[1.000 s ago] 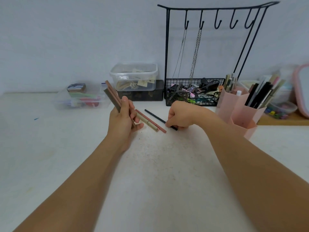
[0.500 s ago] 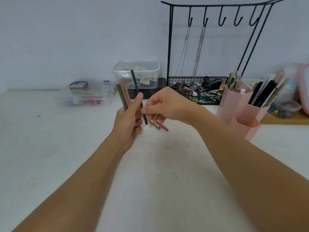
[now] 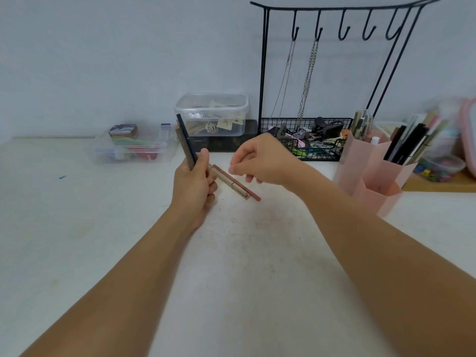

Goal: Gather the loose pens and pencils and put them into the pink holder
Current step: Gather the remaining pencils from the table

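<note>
At frame centre, left hand (image 3: pixel 195 184) gripped a pen bundle (image 3: pixel 186 141), right hand (image 3: pixel 260 161) hovered loosely open, empty, over two pencils (image 3: pixel 235 183), pink holder (image 3: pixel 374 176) stood at right.

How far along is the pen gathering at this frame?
Partly done. The left hand grips a bundle of pens upright. The right hand is empty, hovering over two pencils lying on the table. Those two, then the whole bundle, must go into the pink holder.

left hand (image 3: pixel 193 185): fist closed | right hand (image 3: pixel 260 161): loose, fingers apart
</note>
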`<state>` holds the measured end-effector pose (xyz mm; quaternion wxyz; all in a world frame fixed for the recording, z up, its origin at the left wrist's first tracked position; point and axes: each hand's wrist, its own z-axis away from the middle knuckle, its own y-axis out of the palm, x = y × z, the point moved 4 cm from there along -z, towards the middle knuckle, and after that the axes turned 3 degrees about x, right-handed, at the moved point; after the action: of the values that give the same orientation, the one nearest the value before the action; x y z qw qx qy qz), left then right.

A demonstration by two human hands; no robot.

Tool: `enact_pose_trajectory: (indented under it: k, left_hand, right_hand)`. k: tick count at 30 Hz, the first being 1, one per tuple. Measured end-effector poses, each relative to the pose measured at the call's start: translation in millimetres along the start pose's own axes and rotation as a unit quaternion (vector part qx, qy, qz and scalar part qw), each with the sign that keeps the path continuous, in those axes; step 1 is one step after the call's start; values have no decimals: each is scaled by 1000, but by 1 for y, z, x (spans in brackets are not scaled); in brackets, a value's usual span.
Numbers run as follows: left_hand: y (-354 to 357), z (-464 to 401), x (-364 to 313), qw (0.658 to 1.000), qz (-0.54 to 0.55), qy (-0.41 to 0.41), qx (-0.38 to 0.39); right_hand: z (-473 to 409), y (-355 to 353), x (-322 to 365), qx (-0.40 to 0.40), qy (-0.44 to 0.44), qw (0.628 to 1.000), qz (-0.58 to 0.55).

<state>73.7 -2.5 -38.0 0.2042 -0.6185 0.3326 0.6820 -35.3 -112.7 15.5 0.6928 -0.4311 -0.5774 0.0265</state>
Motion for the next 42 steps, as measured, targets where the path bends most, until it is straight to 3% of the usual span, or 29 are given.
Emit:
enact_pose_trajectory:
  k: [5,13,16,20,24,26,33,36,40,42]
  left_hand:
    - [-6,-3,0,997,17,-40,-60]
    - [-5,-5,2,998,14,-40,-42]
    - [-5,-4,1,998,15,-41,-35]
    - [-5,-3,0,998,38,-48,-22]
    - [-2,0,-3,998,50,-44,-10]
    - [1,1,-4,997,63,-39,5]
    - [5,2,-2,996,67,23,53]
    - [4,-2,2,997,64,21,38]
    - [-1,-5,5,1000,-8,24,-5]
    - [-4,-5,1,999,-27,27,-37]
  right_hand:
    - [-4,-1,-15,40,52,984,165]
    - [-8,17,-19,42,71,971,225]
    - [-7,13,-21,37,89,978,183]
    - [-3,-2,-20,19,102,995,1]
    - [0,-2,-14,50,72,979,-183]
    - [0,6,-9,73,45,971,-223]
    - [-1,43,-1,62,-13,976,-208]
    - [0,47,1,16,-24,986,-165]
    - [2,37,-1,19,-8,989,-145]
    - [-2,21,-6,-12,1,999,-46]
